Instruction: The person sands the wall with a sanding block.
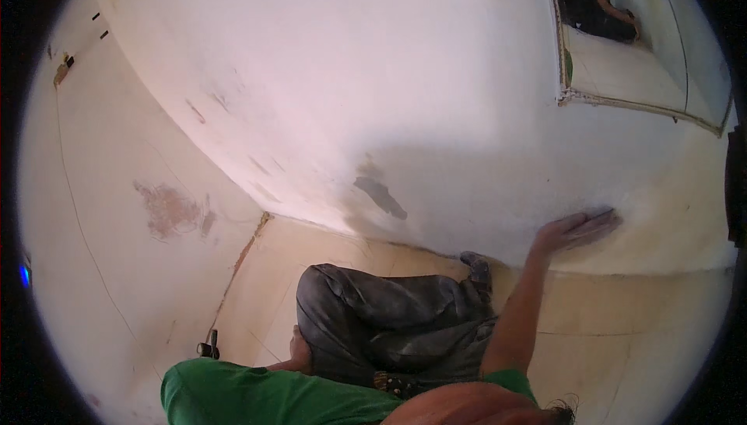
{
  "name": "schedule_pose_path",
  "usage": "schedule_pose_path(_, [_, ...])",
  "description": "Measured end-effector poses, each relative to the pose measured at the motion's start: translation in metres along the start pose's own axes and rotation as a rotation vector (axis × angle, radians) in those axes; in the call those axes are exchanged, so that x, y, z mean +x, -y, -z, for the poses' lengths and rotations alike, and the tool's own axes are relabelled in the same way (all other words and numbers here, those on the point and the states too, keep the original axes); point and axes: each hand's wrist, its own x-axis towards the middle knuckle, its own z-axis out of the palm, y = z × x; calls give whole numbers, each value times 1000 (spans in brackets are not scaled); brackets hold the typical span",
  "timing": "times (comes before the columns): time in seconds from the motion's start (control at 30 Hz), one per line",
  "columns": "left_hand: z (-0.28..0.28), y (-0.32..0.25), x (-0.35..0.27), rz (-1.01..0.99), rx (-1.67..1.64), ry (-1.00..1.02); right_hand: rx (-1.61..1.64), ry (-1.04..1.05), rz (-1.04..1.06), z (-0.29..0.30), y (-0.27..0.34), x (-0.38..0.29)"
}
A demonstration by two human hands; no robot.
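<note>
My right hand (575,232) lies against the lower part of the white plastered wall (443,75), its fingers pointing right. A darker strip shows along the fingers; whether a thin sheet is under them cannot be made out. Beside my bent leg in dusty grey trousers (373,308) is my left hand (300,349), its fingers partly hidden by the knee. Between my leg and the wall's upper part, a grey patch (382,196) marks the wall surface. My shoe (477,268) rests close to the foot of the wall.
Pale floor tiles (583,302) meet the wall below my right hand. A side wall (117,151) with a reddish-brown patch (172,210) stands at left. A small dark object (208,346) is near its base. Another person (601,2) sits within a rough-edged frame (636,110) at upper right.
</note>
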Motion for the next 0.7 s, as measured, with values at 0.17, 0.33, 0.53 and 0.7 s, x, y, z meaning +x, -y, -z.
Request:
schedule_pose_path(0.17, [-1, -20, -22, 100, -67, 14, 25, -65, -63, -2, 13, -2])
schedule_pose_path(0.33, [0, -18, -24, 43, -14, 7, -48, 16, -96, 11, 5, 20])
schedule_pose_path(0.53, [3, 32, 34, 31, -54, -17, 45, -30, -104, 0, 3, 17])
schedule_pose_path(0.7, [1, 29, 37, 9, -99, 24, -39, 32, -159, 3, -1, 19])
